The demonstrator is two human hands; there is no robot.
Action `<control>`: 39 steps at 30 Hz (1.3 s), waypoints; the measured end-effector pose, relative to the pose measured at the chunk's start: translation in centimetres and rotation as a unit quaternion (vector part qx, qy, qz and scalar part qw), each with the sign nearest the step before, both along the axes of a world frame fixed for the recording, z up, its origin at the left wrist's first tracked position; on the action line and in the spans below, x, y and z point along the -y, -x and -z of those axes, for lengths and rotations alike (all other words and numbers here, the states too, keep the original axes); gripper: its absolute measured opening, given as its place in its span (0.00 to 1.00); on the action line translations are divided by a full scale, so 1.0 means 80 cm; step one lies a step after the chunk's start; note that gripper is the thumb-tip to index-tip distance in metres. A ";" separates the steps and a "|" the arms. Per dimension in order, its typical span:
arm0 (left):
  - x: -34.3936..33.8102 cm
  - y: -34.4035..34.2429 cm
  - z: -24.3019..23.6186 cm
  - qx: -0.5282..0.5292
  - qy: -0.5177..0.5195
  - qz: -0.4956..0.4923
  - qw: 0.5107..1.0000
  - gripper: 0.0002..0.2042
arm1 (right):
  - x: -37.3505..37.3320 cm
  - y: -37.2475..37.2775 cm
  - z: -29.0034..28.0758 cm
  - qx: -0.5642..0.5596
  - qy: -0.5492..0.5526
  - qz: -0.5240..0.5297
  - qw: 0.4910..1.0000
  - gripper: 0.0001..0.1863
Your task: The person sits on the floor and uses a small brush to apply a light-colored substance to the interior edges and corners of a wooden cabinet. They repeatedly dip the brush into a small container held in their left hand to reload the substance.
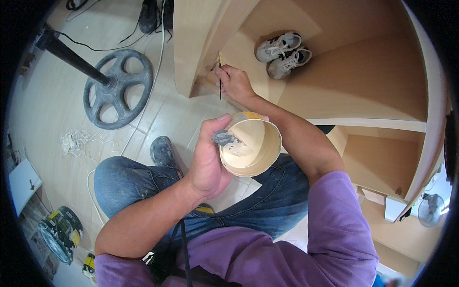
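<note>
One can (271,146) of cream paint (253,133), one thin brush (220,63), one smeared grey tool (228,140) and two shoes (289,63) surround me at one wooden cabinet (354,81). The can sits against the palm of my left hand (208,160), gripped at its side, mouth facing up; the tool rests over its left rim, near my thumb. The brush stands upright, pinched between the fingertips of my right hand (234,85), its tip above them, near the cabinet's edge; whether it touches, I cannot tell.
</note>
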State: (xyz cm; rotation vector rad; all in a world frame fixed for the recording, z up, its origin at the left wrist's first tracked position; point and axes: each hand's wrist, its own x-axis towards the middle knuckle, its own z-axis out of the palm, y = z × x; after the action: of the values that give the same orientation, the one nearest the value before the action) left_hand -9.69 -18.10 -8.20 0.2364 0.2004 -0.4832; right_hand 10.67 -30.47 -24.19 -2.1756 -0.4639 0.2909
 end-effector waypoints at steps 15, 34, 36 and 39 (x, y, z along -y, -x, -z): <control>0.001 0.000 -0.002 0.008 0.001 -0.009 1.000 0.30 | 0.004 -0.004 -0.003 0.060 0.052 -0.012 0.997 0.20; -0.004 -0.002 0.003 0.017 0.000 -0.009 1.000 0.30 | 0.010 0.005 -0.002 0.070 0.076 -0.021 0.994 0.20; -0.004 -0.002 0.001 0.013 0.001 -0.010 1.000 0.30 | 0.009 0.007 -0.005 0.092 0.056 -0.021 0.994 0.21; -0.002 -0.002 -0.002 0.002 -0.004 -0.014 1.000 0.30 | 0.005 0.002 -0.005 0.049 0.044 -0.004 0.998 0.21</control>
State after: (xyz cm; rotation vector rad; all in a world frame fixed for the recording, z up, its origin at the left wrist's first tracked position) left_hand -9.51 -17.93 -8.04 0.2415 0.2021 -0.4534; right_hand 10.48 -30.89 -23.76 -2.2811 -0.5243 0.2134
